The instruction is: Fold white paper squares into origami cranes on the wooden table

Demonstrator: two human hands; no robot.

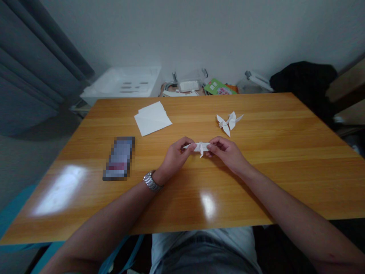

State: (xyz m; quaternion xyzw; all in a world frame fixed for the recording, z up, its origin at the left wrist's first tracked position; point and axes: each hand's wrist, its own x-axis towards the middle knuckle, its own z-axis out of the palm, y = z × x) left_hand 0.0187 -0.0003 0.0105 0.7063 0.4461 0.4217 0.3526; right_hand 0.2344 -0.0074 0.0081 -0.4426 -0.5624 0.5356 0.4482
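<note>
Between my two hands, just above the wooden table point(182, 205), is a white paper crane point(201, 147) with its wings spread sideways. My left hand point(178, 152), below a metal wristwatch point(152, 181), pinches one wing between thumb and fingers. The other wing is pinched the same way by my right hand point(226, 151). The crane's narrow folded point hangs down toward me in the middle. Beyond my right hand, folded white paper cranes point(229, 122) lie close together on the tabletop; their shapes overlap.
White paper sheets point(153, 118) lie overlapping at the back left. A phone point(119, 158), its screen blurred, rests on the left side. Behind the far edge stand a white plastic bin point(125, 82), a green booklet point(218, 87) and a black bag or cloth point(303, 82).
</note>
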